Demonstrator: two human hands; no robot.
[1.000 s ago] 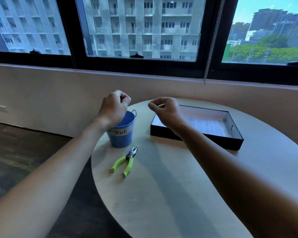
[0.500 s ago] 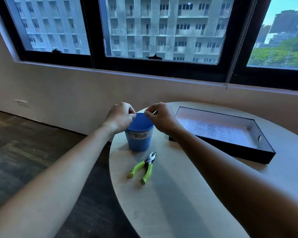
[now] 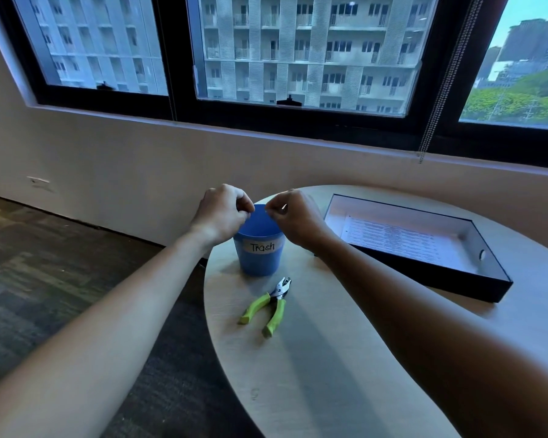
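Curling their fingers inward, the left grip (image 3: pixel 222 213) and the right grip (image 3: pixel 296 216) are both pressing thumb against fingertips, knuckles facing the camera. They are hovering close together, with a narrow gap showing between them. Whether either one is pinching something tiny I cannot tell.

Both are hanging over the open mouth of the blue bucket (image 3: pixel 260 260), the left at its left rim and the right at its right rim. The bucket is standing upright near the far left edge of the round worktop (image 3: pixel 314 368), with its white label (image 3: pixel 262 247), reading "Trash", facing the camera.

Just in front of the bucket the pliers (image 3: pixel 268 306) are lying flat, their green handles spreading toward the viewer. Off to the right a black tray (image 3: pixel 408 267) is sitting on the worktop, with a printed sheet (image 3: pixel 393 238) lying inside it. Beyond, a bead chain (image 3: pixel 437 90) is hanging in front of the window (image 3: pixel 298 52).
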